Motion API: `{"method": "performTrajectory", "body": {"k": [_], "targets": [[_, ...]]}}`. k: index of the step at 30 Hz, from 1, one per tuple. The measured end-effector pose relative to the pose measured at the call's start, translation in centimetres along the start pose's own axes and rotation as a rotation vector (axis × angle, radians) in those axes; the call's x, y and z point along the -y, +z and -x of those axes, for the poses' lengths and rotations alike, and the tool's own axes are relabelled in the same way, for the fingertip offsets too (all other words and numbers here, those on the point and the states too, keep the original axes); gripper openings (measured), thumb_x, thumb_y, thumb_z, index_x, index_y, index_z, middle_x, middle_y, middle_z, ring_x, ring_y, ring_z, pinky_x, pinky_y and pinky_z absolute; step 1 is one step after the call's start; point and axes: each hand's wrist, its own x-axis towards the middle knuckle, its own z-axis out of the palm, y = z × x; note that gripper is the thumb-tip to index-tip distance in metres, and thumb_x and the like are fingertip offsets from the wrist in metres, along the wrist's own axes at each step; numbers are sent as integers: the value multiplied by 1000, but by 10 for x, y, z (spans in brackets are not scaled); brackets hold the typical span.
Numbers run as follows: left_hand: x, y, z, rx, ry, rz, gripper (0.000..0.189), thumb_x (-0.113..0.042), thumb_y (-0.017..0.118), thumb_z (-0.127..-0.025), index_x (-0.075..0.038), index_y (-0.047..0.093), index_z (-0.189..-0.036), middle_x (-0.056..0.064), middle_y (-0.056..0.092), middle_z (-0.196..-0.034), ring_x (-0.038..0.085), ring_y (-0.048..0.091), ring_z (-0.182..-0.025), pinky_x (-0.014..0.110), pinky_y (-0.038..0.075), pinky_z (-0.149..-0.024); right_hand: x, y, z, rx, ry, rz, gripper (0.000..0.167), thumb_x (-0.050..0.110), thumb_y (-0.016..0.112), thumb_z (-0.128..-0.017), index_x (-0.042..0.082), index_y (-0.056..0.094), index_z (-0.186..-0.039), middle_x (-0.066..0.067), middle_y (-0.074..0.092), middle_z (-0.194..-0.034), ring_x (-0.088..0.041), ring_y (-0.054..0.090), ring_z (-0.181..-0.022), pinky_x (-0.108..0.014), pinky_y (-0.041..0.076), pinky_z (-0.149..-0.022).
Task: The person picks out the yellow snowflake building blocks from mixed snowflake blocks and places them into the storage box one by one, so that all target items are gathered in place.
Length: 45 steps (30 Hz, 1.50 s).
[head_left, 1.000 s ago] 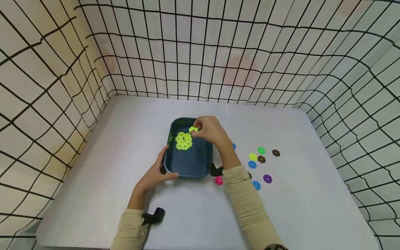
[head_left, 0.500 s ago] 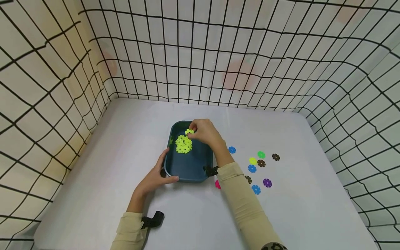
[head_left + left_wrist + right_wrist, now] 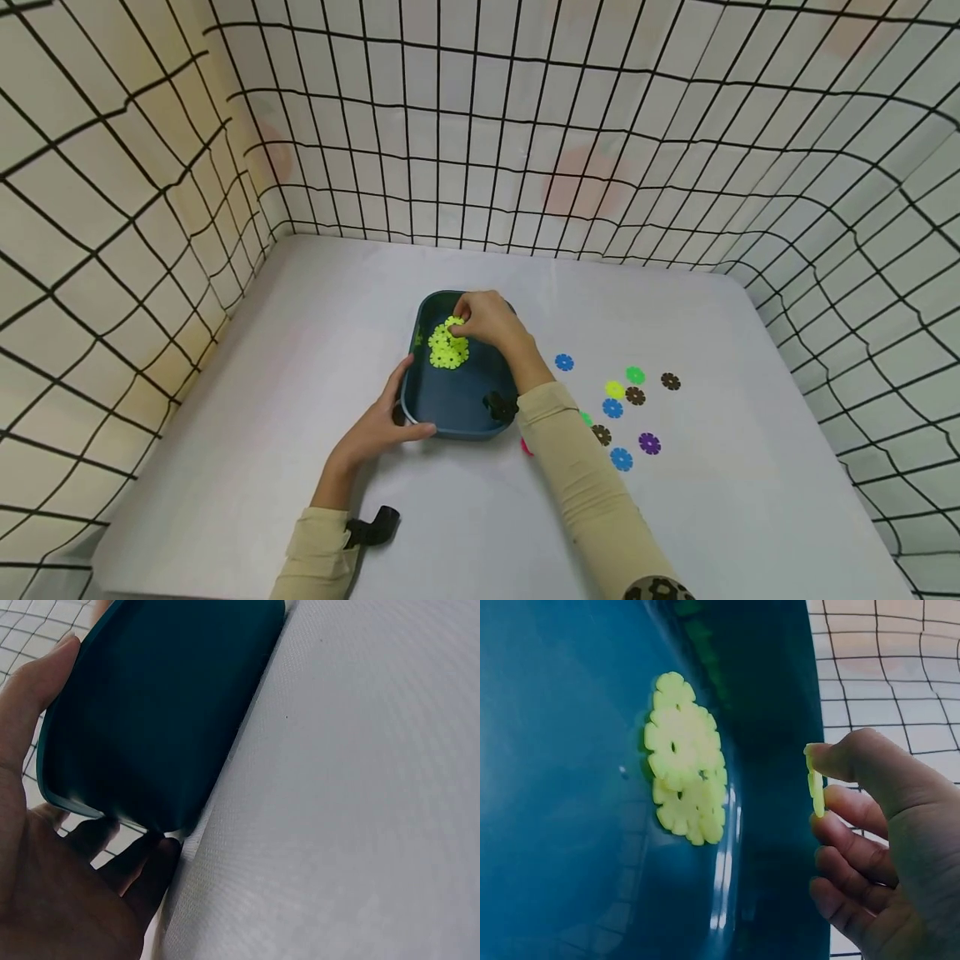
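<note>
A dark blue-green plastic tray point(image 3: 453, 408) stands on the white table. My left hand point(image 3: 375, 429) grips its near left corner, with fingers along the left side and thumb at the near side. In the left wrist view the fingertips point(image 3: 154, 859) touch the tray's outer wall. Inside the tray lies an overlapping pile of yellow-green flower-shaped plastic discs point(image 3: 686, 757). My right hand point(image 3: 491, 321) is over the tray's far part. Between thumb and fingers it pinches one more yellow-green disc point(image 3: 817, 784), seen edge-on in the right wrist view and apart from the pile there.
Right of the tray lie several loose discs, among them a purple one point(image 3: 649, 443), a blue one point(image 3: 621, 459), a green one point(image 3: 635, 375) and a brown one point(image 3: 671, 382). A pink disc point(image 3: 527, 447) is partly behind the right sleeve. Black wire mesh point(image 3: 525, 125) encloses the table.
My right hand has moved a little left with the pinched disc, bringing it closer to the pile. My left hand keeps its grip on the tray. The head view has shifted slightly.
</note>
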Motion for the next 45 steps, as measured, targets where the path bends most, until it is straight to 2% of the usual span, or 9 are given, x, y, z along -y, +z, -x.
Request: {"method": "performTrajectory", "body": {"k": [9,15,29,37,45], "targets": [[-1,-1,-1,-1,-11,-12,107,-29,79,-80,-36,4,-156,7,-1,-165,39,8,-151,63,18,-115,2,6,-5,44,13,26,29,31,75,-85,10,70,-105,-3,70,-96,-17,63,-87,-35,52,-85],[0,-1,0,1,-16,-4,107,-29,79,-81,-36,3,-156,8,-1,-165,39,8,-150,62,19,-116,2,12,-7,92,45,25,33,32,75,-84,10,71,-108,-3,70,-98,-17,63,-89,-34,53,-83],[1,0,-1,0,-9,-8,108,-29,79,-80,-36,3,-156,7,-2,-165,38,8,-151,62,20,-115,0,14,-8,103,61,27,33,34,74,-85,10,72,-108,-3,69,-99,-16,63,-89,-34,54,-83],[-3,2,0,-4,-18,-31,107,-31,79,-80,-37,3,-156,8,0,-165,39,10,-150,64,19,-115,1,3,-2,96,50,39,33,32,74,-86,9,72,-110,-3,70,-100,-17,64,-92,-36,53,-88],[-3,2,0,-8,-39,-45,107,-32,79,-80,-40,3,-155,7,1,-165,41,11,-150,65,18,-114,-1,-12,6,80,5,-76,40,30,74,-85,5,68,-116,-9,70,-107,-19,63,-97,-34,53,-87]]}}
